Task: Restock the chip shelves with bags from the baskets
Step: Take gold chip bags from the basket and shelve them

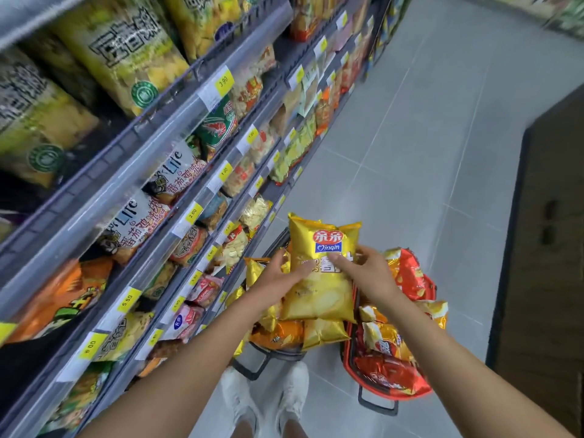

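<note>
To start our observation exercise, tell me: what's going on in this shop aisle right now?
A person holds a gold chip bag with the left hand and right hand, above two baskets on the floor: a dark basket with gold and orange bags, and a red basket with red bags. The bag has not yet reached the stocked shelves on the person's left.

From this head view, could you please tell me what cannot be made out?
- Head view: dark basket contents, mostly hidden behind the gold bag, left hand and right hand.
- Head view: gold bag's middle lettering, covered by both hands.
- Head view: top-shelf bags, blurred, cut by the frame edge.
- Head view: far price tags, too small.
</note>
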